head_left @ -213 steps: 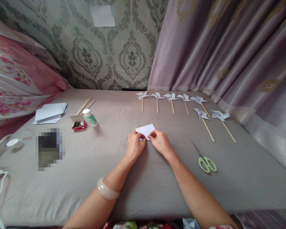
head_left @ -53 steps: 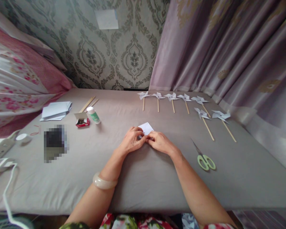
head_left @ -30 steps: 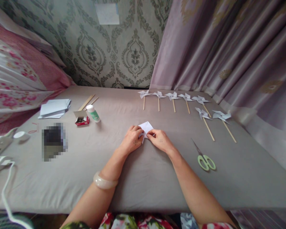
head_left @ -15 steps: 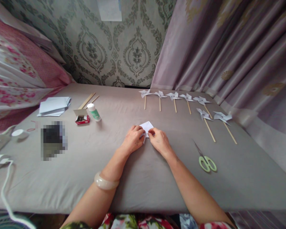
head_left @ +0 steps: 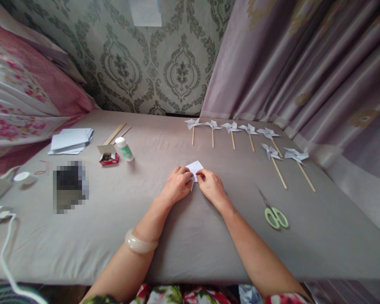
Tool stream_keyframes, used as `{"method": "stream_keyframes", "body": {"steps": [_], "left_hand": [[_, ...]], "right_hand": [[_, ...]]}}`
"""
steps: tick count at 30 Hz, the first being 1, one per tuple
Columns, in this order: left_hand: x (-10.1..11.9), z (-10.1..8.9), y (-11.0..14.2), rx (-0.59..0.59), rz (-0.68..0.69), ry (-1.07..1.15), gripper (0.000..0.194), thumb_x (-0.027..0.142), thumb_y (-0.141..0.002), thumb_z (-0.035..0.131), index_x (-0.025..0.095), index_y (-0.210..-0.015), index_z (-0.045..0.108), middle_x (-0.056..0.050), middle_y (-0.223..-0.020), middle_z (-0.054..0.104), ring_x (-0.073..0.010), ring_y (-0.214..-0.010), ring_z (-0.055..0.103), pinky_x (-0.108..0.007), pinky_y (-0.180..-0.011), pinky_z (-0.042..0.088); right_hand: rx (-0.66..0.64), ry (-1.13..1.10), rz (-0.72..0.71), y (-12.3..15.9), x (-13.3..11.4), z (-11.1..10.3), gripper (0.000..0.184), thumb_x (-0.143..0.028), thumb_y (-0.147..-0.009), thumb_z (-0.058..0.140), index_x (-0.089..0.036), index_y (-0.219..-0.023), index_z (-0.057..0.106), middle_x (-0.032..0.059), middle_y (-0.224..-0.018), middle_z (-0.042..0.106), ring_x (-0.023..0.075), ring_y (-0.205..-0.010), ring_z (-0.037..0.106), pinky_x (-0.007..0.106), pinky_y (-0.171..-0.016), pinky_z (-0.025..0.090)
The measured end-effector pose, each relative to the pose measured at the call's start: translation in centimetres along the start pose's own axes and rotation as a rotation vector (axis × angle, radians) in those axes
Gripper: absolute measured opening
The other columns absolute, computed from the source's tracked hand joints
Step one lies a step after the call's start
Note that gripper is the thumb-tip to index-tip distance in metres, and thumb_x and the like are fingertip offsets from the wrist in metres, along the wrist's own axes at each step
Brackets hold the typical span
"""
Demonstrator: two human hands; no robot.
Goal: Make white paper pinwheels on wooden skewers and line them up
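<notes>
A small folded white paper (head_left: 194, 166) lies on the grey cloth-covered table (head_left: 190, 236) in front of me. My left hand (head_left: 178, 185) rests on its left part with the fingers curled and pressing down. My right hand (head_left: 211, 185) pinches its right edge with thumb and forefinger. Most of the paper is hidden under both hands. A pale bangle (head_left: 139, 245) sits on my left wrist.
Several finished paper pinwheels on sticks (head_left: 232, 128) lie in a row at the back right. Green-handled scissors (head_left: 274, 214) lie to the right. A glue bottle (head_left: 124, 148), a red box (head_left: 107, 157), wooden sticks (head_left: 115, 133) and a paper stack (head_left: 70, 140) are at left.
The paper went from a flat square to a smaller folded shape. In the last second both hands have stayed on it, with only slight shifts of the fingers.
</notes>
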State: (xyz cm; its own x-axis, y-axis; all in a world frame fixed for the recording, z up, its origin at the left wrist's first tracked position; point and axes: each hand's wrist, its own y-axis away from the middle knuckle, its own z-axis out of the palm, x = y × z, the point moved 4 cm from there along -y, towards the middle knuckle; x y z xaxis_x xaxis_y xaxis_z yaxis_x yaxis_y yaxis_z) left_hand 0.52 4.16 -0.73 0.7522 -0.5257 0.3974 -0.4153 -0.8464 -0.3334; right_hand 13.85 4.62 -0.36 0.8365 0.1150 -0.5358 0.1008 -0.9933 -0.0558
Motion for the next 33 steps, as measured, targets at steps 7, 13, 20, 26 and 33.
{"method": "stream_keyframes", "body": {"steps": [7,13,20,26,33], "left_hand": [[0.14,-0.08,-0.01,-0.008,-0.009,0.002,0.02,0.012,-0.081,0.053,0.017,-0.094,0.068,-0.009,-0.103,0.064,-0.023,-0.096,0.054,-0.037,-0.088,0.049],[0.19,-0.18,-0.04,-0.024,-0.03,0.007,0.021,0.012,-0.081,0.052,0.016,-0.094,0.068,-0.011,-0.104,0.064,-0.0233,-0.097,0.054,-0.036,-0.088,0.048],[0.24,-0.15,-0.14,-0.069,-0.056,-0.025,0.023,0.013,-0.081,0.052,0.015,-0.098,0.068,-0.01,-0.108,0.064,-0.0234,-0.101,0.053,-0.035,-0.091,0.047],[0.23,-0.22,-0.11,-0.072,-0.059,-0.023,0.024,0.014,-0.082,0.052,0.016,-0.1,0.068,-0.01,-0.109,0.063,-0.0227,-0.101,0.053,-0.036,-0.091,0.047],[0.01,0.1,0.07,-0.067,-0.048,-0.031,0.028,0.015,-0.084,0.05,0.017,-0.106,0.067,-0.009,-0.109,0.062,-0.022,-0.102,0.051,-0.035,-0.092,0.046]], "right_hand": [[-0.014,0.001,-0.009,-0.18,-0.04,0.03,0.023,-0.021,-0.087,0.049,-0.021,-0.099,0.068,0.0074,-0.102,0.07,0.0203,-0.091,0.063,0.029,-0.081,0.045],[-0.024,0.0,-0.013,-0.35,-0.1,0.1,0.023,-0.019,-0.087,0.049,-0.019,-0.099,0.069,0.0092,-0.104,0.07,0.0205,-0.096,0.063,0.029,-0.085,0.044],[-0.031,0.021,-0.013,-0.42,-0.25,0.0,0.025,-0.018,-0.088,0.049,-0.018,-0.101,0.069,0.0086,-0.104,0.07,0.0182,-0.097,0.063,0.025,-0.086,0.043],[-0.064,0.078,-0.008,-0.42,-0.56,-0.14,0.027,-0.02,-0.089,0.047,-0.019,-0.105,0.069,0.009,-0.105,0.069,0.0184,-0.095,0.063,0.025,-0.084,0.043],[-0.1,0.125,-0.002,-0.4,-0.69,-0.22,0.03,-0.023,-0.09,0.045,-0.021,-0.108,0.069,0.008,-0.108,0.068,0.019,-0.097,0.062,0.025,-0.082,0.042]]}}
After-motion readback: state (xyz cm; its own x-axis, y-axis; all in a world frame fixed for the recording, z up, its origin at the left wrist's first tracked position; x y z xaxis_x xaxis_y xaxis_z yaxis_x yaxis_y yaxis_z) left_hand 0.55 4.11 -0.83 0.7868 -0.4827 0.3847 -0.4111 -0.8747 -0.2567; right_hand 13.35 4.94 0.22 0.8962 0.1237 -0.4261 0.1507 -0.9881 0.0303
